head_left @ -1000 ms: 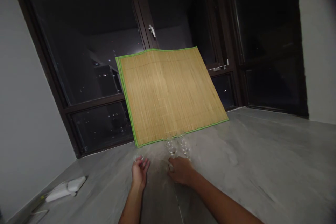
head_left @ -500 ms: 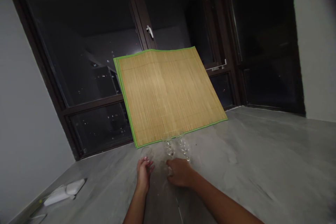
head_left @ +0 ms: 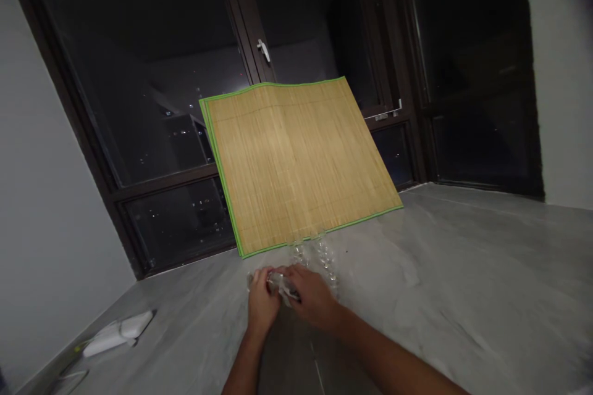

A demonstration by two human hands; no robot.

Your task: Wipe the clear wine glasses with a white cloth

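Note:
My left hand [head_left: 263,303] and my right hand [head_left: 312,296] are close together at the front edge of the grey marbled ledge. Between them is a clear drinking glass [head_left: 280,282], with the fingers of both hands curled round it. The glass looks tilted on its side, and my fingers hide part of it; I cannot tell whether a second one is there. Just beyond my right hand, more clear glasses stand in two rows, one row [head_left: 299,252] behind the knuckles and another row [head_left: 327,257] to its right.
A bamboo mat [head_left: 296,160] with green edging leans against the dark window [head_left: 152,74] behind the glasses. On the ledge [head_left: 417,271] at the left lies a white object [head_left: 118,333] with a cord round it. Walls close off both sides.
My left hand has moved right with its glass, and my right hand has shifted slightly left, so both now meet around the glass. The glasses behind stay put.

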